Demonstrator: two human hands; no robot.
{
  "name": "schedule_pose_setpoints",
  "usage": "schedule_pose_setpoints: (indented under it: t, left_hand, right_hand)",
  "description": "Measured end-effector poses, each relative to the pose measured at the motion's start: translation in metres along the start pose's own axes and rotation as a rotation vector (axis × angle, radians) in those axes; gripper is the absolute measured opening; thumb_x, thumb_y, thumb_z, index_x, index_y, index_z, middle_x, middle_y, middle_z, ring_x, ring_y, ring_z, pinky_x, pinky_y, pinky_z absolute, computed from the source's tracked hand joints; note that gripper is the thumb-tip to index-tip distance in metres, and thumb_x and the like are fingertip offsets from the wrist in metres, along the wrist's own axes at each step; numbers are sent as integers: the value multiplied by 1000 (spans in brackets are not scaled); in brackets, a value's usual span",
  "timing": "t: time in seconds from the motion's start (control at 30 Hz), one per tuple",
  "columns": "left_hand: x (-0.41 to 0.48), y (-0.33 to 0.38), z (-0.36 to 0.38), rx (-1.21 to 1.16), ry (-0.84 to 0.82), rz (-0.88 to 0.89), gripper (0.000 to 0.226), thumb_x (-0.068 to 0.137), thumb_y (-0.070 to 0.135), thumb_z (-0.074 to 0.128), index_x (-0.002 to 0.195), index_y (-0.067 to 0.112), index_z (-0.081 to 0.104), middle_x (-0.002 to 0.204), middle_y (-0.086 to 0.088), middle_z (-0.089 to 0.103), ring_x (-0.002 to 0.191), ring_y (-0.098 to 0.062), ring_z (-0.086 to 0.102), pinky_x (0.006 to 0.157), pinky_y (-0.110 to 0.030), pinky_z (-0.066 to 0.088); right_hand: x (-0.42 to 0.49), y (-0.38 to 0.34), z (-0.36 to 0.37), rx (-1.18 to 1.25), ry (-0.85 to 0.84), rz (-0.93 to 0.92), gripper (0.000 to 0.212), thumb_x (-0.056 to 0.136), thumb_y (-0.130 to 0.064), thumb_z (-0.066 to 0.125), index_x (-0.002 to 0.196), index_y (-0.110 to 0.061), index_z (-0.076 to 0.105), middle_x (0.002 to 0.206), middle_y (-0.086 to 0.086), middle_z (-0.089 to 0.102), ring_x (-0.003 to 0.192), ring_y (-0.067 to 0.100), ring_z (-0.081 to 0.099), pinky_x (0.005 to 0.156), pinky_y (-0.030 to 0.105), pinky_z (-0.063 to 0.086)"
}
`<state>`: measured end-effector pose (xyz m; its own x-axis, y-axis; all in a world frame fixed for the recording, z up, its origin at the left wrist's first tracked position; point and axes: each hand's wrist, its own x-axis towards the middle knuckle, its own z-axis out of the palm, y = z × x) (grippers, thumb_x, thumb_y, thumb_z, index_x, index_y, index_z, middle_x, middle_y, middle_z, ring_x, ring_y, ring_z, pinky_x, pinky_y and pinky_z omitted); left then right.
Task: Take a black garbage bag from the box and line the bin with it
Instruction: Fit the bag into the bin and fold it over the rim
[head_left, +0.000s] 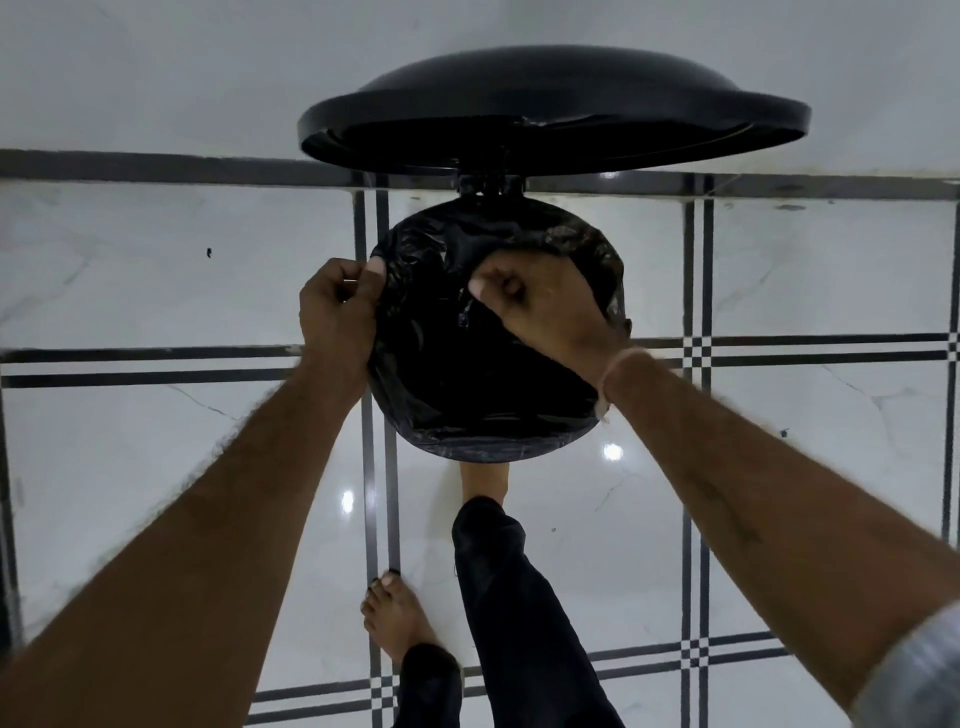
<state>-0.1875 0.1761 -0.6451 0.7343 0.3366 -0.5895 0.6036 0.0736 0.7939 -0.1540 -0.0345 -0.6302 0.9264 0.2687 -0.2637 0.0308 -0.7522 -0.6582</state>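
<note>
"Well, what is the room like?" asks the first.

"A glossy floor (156, 291) of white marble-look tiles, crossed by paired dark stripes with small checkered squares where they meet. A plain pale wall (156, 67) fills the top of the frame, and bright spots of light (613, 451) glint on the tiles."

"And the bin?"

"The round bin (488, 187) stands in the middle of the frame, seen from above. Its black lid (550, 88) is raised at the top centre. The black garbage bag (467, 374) sits inside it, with its edge folded out over the rim all the way round."

"The hands?"

"The left hand (337, 306) is at the left side of the rim, thumb and fingers pinching the bag's edge. The right hand (540, 306) is at the upper right of the opening, fingers curled into the film there. A pale band (623, 358) circles the right wrist."

"Anything else around?"

"One bare foot (480, 480) shows just below the bin, partly hidden by it. The other foot (397, 618) is planted lower, on a stripe. Dark trouser legs (519, 597) run to the bottom edge, and a grey sleeve (919, 670) shows at the lower right."
</note>
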Motion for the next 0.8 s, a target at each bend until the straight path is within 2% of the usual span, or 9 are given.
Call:
schedule_pose_setpoints:
  t: [0.13, 0.23, 0.33, 0.43, 0.5, 0.57, 0.63, 0.73, 0.8]
  left_hand:
    - [1, -2, -1, 13, 8, 1, 22, 97, 38, 67, 86, 18, 67, 80, -4, 69, 74, -18, 68, 72, -34, 59]
    - [-1, 0, -1, 32, 17, -14, 23, 95, 42, 68, 83, 22, 67, 82, -6, 70, 76, -20, 68, 76, -42, 60]
    - [-1, 2, -2, 28, 18, -35, 24, 91, 45, 71, 80, 24, 67, 87, -11, 70, 78, -24, 68, 82, -51, 61]
    - [-1, 2, -2, 13, 23, -31, 26, 92, 41, 71, 84, 16, 68, 87, -12, 69, 80, -23, 66, 87, -52, 60]
    - [-1, 1, -1, -11, 27, -43, 34, 95, 38, 71, 95, 3, 69, 87, -12, 68, 80, -22, 65, 85, -48, 61]
    - [0, -1, 0, -33, 40, -65, 40, 97, 38, 70, 101, -2, 69, 86, -9, 70, 80, -21, 67, 82, -41, 61]
    - [0, -3, 0, -32, 44, -91, 39, 99, 38, 68, 100, 0, 71, 84, -6, 72, 76, -17, 70, 75, -33, 63]
    - [-2, 1, 4, -19, 20, -146, 34, 101, 39, 64, 90, 8, 71, 77, 0, 71, 64, -9, 69, 59, -22, 59]
    - [-3, 3, 5, -45, 28, -163, 36, 102, 39, 63, 92, 6, 72, 80, -2, 71, 69, -13, 70, 65, -25, 61]
  right_hand:
    - [50, 4, 5, -15, -193, 161, 35, 98, -27, 66, 132, -19, 71, 116, 5, 76, 108, 20, 71, 102, 39, 53]
    - [47, 3, 0, -13, -232, 181, 30, 95, -25, 69, 123, -14, 75, 109, 7, 77, 101, 24, 73, 98, 43, 55]
    - [10, -1, -8, -30, 51, 119, 21, 93, -29, 64, 101, -15, 78, 95, 2, 78, 90, 21, 73, 84, 39, 57]
    - [-11, 5, -21, -143, 369, 203, 29, 97, -28, 58, 121, -18, 70, 119, 8, 68, 111, 27, 62, 89, 37, 51]
    - [-8, 19, -28, -26, 394, 436, 32, 100, -31, 55, 125, -18, 70, 125, 7, 68, 117, 29, 62, 95, 36, 50]
    - [-2, 29, -35, 246, 319, 616, 27, 97, -34, 58, 110, -20, 77, 112, 5, 76, 110, 29, 70, 98, 38, 55]
    - [2, 37, -43, 584, 279, 704, 22, 97, -30, 62, 92, -15, 77, 96, 11, 77, 94, 33, 74, 93, 49, 61]
    - [6, 37, -58, 821, 192, 783, 28, 105, -13, 56, 80, -8, 67, 80, 11, 69, 73, 25, 68, 70, 36, 64]
    - [7, 43, -63, 856, 138, 825, 24, 104, -15, 58, 83, -7, 67, 92, 13, 69, 85, 26, 67, 76, 34, 60]
